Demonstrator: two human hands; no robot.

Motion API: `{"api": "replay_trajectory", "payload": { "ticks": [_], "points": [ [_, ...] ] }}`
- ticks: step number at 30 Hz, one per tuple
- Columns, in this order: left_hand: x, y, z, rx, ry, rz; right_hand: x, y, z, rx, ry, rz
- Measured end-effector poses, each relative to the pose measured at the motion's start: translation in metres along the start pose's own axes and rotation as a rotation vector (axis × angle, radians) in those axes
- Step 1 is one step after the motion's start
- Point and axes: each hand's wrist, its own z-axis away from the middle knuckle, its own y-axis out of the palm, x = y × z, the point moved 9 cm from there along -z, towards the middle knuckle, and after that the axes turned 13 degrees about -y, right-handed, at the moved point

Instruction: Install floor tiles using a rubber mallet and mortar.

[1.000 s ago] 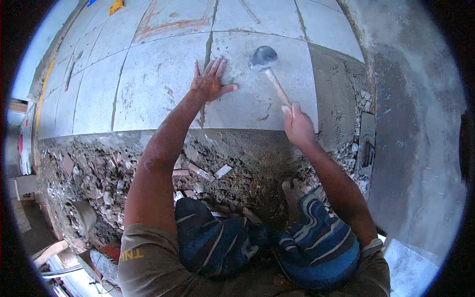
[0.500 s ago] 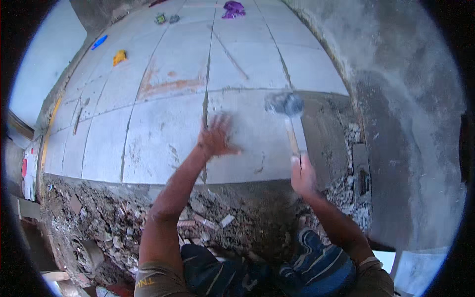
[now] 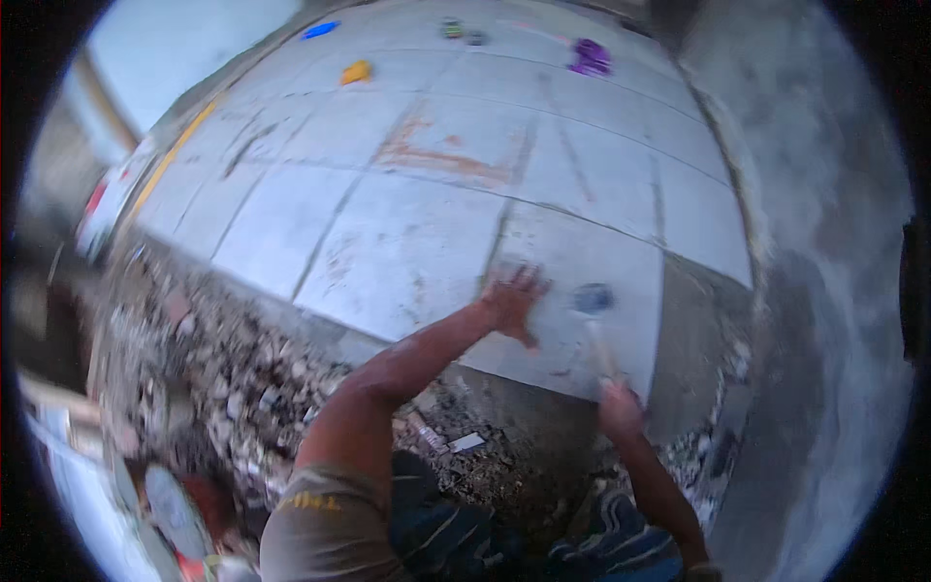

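My left hand [image 3: 509,303] lies with fingers spread on the edge tile [image 3: 572,252], by the joint with the tile to its left. My right hand [image 3: 621,407] grips the wooden handle of a dark-headed mallet [image 3: 593,299], whose blurred head is over that same tile, just right of my left hand. A strip of grey mortar [image 3: 698,339] borders the tile on the right, and more mortar shows along its near edge.
Broken rubble [image 3: 233,378] fills the ground below the tiles. A rough concrete wall [image 3: 824,194] runs along the right. On the far tiles are a blue object [image 3: 319,30], a yellow cloth [image 3: 356,72] and a purple bag [image 3: 591,57]. A yellow strip [image 3: 175,155] edges the left.
The view has turned and tilted up, showing more far tiles. My left hand stays spread on the tile; the mallet in my right hand has moved and blurs.
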Motion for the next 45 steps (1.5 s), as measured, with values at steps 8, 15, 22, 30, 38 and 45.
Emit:
{"api": "replay_trajectory", "payload": {
  "ticks": [8, 15, 22, 30, 38, 45],
  "points": [
    [-0.001, -0.013, 0.013, 0.003, 0.000, -0.059, 0.003, -0.007, 0.016, 0.333, 0.229, 0.169],
    [0.002, -0.009, 0.010, -0.010, 0.002, -0.059, 0.022, -0.029, 0.019, 0.012, 0.161, 0.005],
    [-0.011, -0.010, -0.001, -0.016, 0.028, -0.045, -0.001, -0.012, 0.040, -0.035, -0.162, 0.012],
    [-0.010, -0.017, 0.005, 0.031, 0.005, -0.090, 0.020, -0.031, 0.020, 0.003, 0.121, 0.021],
    [-0.009, -0.004, 0.006, 0.035, -0.006, -0.070, 0.010, -0.022, 0.008, -0.031, 0.048, 0.106],
    [-0.006, -0.016, -0.005, -0.022, 0.000, -0.072, -0.022, -0.024, 0.010, 0.022, 0.165, 0.160]
  ]
}}
